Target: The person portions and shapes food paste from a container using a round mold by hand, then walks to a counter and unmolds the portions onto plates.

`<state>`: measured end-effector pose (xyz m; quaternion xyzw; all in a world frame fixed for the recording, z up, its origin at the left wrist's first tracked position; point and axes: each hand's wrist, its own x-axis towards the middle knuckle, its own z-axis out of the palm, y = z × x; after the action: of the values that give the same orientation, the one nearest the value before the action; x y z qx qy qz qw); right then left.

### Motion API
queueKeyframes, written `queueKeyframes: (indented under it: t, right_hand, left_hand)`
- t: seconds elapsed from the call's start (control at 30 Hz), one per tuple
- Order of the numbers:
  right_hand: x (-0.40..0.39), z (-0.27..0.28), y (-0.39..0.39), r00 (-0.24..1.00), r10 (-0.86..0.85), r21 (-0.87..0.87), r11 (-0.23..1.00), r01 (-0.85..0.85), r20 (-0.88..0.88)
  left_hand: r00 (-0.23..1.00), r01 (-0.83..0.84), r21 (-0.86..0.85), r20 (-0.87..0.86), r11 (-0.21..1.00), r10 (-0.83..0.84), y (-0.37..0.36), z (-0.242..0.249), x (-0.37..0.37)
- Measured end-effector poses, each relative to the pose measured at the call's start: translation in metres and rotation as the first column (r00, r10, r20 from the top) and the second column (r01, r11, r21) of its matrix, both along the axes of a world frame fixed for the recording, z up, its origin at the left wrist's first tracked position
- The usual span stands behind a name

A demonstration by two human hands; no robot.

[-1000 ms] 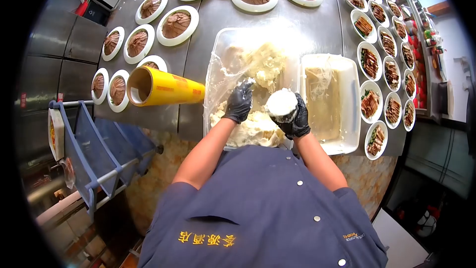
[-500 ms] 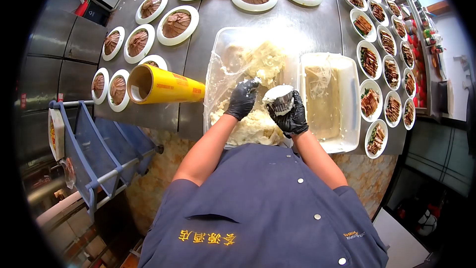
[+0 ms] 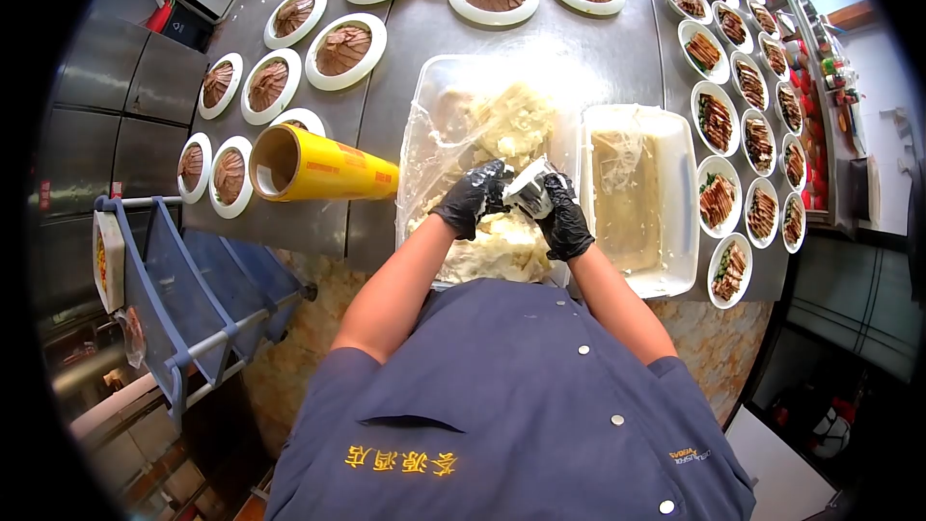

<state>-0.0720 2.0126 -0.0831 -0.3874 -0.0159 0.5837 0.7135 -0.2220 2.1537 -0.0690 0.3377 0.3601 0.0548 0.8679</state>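
Over a clear plastic tub point(image 3: 413, 150) of pale, lumpy mash point(image 3: 506, 251), both my hands wear black gloves. My right hand point(image 3: 562, 222) is wrapped round a small metal cup point(image 3: 531, 195) smeared with the white mash, its opening tilted toward the upper left. My left hand point(image 3: 475, 198) meets the cup's left side with its fingers curled in; whether they hold any mash is hidden. Crumpled clear film point(image 3: 434, 130) lies over the tub's left part.
Right of the tub stands a second clear tub point(image 3: 683, 203) with residue. A yellow film roll point(image 3: 333, 169) lies to the left. Plates of sliced brown meat point(image 3: 344, 48) fill the upper left, bowls of sliced meat point(image 3: 716, 123) the right. A blue-framed rack point(image 3: 207, 280) stands lower left.
The metal cup has tilted and moved slightly left in my right hand. My left hand has come right to meet it.
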Motion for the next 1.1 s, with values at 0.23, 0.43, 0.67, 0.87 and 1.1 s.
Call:
queueKeyframes:
  t: [0.23, 0.43, 0.67, 0.87, 1.1]
  right_hand:
    - [0.007, -0.010, 0.001, 0.985, -0.037, -0.033, 0.999, 0.043, 0.168]
    - [0.002, 0.002, -0.006, 0.994, 0.063, 0.108, 0.993, -0.053, -0.094]
    - [-0.001, -0.011, -0.007, 0.643, 0.224, -0.119, 0.972, -0.203, 0.733]
    - [0.000, 0.031, 0.012, 0.758, 0.275, 0.218, 0.960, -0.179, -0.592]
    - [0.001, -0.003, 0.005, 0.846, 0.440, 0.059, 0.877, -0.477, 0.303]
  left_hand:
    - [0.980, -0.115, -0.073, 0.154, 0.991, 0.125, -0.009, 0.031, -0.022]
    - [0.939, -0.183, 0.836, 0.304, 0.518, -0.158, -0.013, 0.038, -0.019]
    - [0.986, -0.006, 0.936, 0.065, 0.352, -0.156, -0.025, 0.069, -0.022]
    - [0.999, 0.006, 0.998, -0.003, 0.066, -0.040, -0.016, 0.065, 0.009]
    - [0.992, 0.110, 0.941, -0.087, -0.321, 0.086, -0.033, 0.051, 0.039]
